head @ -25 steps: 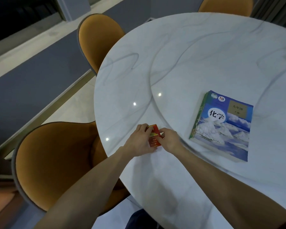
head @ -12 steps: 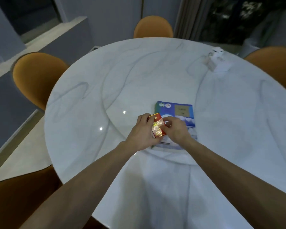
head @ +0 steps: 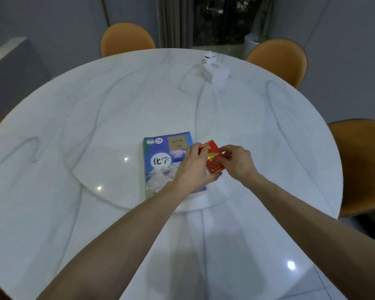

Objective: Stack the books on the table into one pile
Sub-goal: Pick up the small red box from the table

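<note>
A blue textbook (head: 160,163) with white snowy peaks and Chinese characters on its cover lies flat on the raised round centre of the white marble table (head: 95,118). It tops a thin pile whose lower edges show at its left side. A small red book (head: 213,159) with gold print is held just right of the blue cover, above the table. My left hand (head: 193,169) grips its left edge and covers the blue book's lower right corner. My right hand (head: 236,163) pinches its right edge.
A white box with a small white object on top (head: 214,69) stands at the far side of the table. Orange chairs (head: 127,40) (head: 277,59) (head: 362,165) ring the table at the back and right. A grey wall lies behind.
The view has swung right and up. Both hands carried the small red book from the table's left edge across to the right side of the blue book.
</note>
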The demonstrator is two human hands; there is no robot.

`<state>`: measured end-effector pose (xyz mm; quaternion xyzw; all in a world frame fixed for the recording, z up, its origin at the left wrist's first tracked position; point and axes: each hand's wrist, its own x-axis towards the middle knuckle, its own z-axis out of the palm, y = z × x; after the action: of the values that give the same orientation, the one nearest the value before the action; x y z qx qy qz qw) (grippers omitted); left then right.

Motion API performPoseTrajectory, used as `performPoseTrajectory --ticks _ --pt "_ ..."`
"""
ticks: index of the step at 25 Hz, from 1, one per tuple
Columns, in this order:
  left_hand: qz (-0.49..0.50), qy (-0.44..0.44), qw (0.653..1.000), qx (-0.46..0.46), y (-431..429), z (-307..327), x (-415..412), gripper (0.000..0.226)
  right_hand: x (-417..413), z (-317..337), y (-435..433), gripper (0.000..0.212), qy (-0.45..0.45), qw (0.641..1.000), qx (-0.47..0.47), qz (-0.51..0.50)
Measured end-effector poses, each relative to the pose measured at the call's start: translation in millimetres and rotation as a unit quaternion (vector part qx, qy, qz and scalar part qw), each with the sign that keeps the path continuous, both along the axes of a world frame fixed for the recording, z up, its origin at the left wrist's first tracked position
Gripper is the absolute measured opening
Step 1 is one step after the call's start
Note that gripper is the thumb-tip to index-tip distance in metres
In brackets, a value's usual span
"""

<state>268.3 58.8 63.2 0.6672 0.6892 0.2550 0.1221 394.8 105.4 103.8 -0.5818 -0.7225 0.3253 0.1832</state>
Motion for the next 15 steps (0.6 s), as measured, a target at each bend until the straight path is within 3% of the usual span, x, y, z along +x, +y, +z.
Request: performPoseTrajectory --ticks 15 --pt "-0.086 0.022 0.994 -0.067 134 -50 194 0.085 195 -58 115 0.031 0.012 0.993 -0.050 -0.103"
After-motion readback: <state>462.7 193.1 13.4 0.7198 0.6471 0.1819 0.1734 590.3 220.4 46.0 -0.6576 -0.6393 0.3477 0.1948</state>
